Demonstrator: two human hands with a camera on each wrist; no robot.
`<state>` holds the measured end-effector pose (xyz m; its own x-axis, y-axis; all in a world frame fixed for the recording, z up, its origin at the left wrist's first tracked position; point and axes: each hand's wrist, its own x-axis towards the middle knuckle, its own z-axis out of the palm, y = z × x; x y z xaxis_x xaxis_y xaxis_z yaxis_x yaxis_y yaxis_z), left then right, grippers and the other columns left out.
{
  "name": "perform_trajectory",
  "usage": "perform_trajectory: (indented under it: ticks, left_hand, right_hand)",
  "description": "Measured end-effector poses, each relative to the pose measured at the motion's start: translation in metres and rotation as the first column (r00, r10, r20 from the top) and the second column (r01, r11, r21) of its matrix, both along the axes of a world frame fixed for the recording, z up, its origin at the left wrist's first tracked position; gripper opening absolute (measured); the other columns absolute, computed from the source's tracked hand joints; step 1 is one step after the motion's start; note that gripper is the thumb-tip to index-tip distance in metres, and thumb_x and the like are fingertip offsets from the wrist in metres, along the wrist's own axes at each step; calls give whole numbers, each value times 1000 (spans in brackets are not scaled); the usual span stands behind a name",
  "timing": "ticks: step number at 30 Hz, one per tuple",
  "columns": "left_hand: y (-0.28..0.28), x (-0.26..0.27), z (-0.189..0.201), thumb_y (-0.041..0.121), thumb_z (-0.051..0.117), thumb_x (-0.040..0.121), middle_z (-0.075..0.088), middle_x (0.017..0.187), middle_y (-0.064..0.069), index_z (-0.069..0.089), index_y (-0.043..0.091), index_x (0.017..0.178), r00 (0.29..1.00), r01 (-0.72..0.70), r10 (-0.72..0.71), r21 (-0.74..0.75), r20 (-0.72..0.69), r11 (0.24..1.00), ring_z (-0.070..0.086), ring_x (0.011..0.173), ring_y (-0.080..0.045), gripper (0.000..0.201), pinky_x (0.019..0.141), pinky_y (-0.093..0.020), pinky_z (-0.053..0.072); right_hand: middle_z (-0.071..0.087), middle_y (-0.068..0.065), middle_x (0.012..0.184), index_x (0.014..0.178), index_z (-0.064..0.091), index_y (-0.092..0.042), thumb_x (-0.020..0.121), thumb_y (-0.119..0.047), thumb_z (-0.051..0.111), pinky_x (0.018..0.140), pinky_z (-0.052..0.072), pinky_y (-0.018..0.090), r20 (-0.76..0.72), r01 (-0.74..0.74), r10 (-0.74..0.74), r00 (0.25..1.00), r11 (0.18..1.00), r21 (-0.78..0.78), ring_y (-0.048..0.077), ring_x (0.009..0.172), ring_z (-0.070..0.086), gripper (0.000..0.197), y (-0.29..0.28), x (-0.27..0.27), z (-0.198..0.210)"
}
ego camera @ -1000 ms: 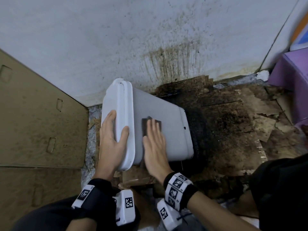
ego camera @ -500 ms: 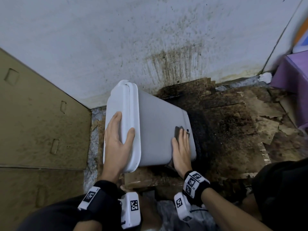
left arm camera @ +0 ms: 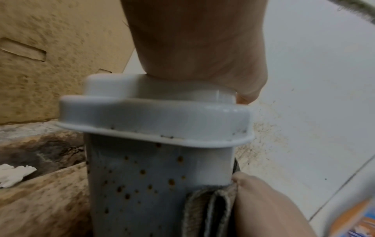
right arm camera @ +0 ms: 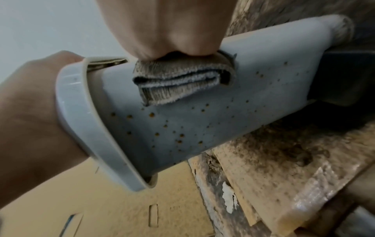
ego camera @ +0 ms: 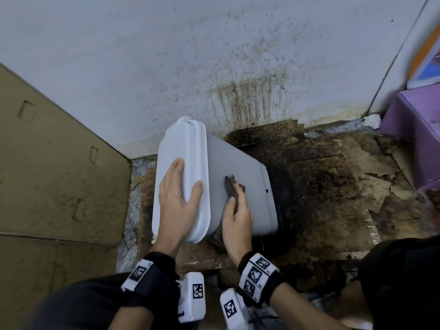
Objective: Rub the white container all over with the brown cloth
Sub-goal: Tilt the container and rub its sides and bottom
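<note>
The white container [ego camera: 240,163] lies tilted on its side, lid to the left and base to the right. My left hand [ego camera: 177,194] rests flat on the lid [ego camera: 188,144], thumb over its rim. With straight fingers my right hand [ego camera: 238,206] presses the folded brown cloth [ego camera: 231,186] onto the container's upper side, about midway along. In the right wrist view the cloth [right arm camera: 182,80] bulges out from under the palm [right arm camera: 172,27], and brown spots dot the container's near side [right arm camera: 182,128]. The left wrist view shows the lid [left arm camera: 154,118] under my left palm [left arm camera: 194,40].
A stained white wall [ego camera: 214,55] stands close behind. A cardboard panel [ego camera: 52,163] closes off the left. Dirty, torn brown cardboard [ego camera: 333,198] covers the floor on the right. A purple box [ego camera: 414,139] sits far right. My knee in dark cloth [ego camera: 404,282] is at lower right.
My right hand slid the cloth along the container's upper side, out to the base end and back toward the middle. The left hand stayed flat on the lid.
</note>
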<state>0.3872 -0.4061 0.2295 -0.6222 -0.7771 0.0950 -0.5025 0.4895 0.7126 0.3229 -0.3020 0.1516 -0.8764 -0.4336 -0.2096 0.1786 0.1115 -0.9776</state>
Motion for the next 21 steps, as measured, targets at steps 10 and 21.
perform_trajectory:
  ticks: [10,21]
  left_hand:
    - [25,-29,11,64,30,98,17,174,4,23,21,166,989,105,-97,-70,113,992,10,159,-10,80,128,-29,5]
    - [67,-73,39,39,36,113,11,171,23,21,33,166,971,237,-224,379,-78,895,2,156,6,55,131,-32,5]
  right_hand:
    - [69,-9,130,138,60,-23,110,-19,43,106,50,32,243,32,42,969,956,-292,8,122,64,33,36,-61,58]
    - [27,-22,164,161,24,-33,111,-35,37,127,24,36,-116,-227,220,969,972,-54,-8,148,26,52,72,-70,74]
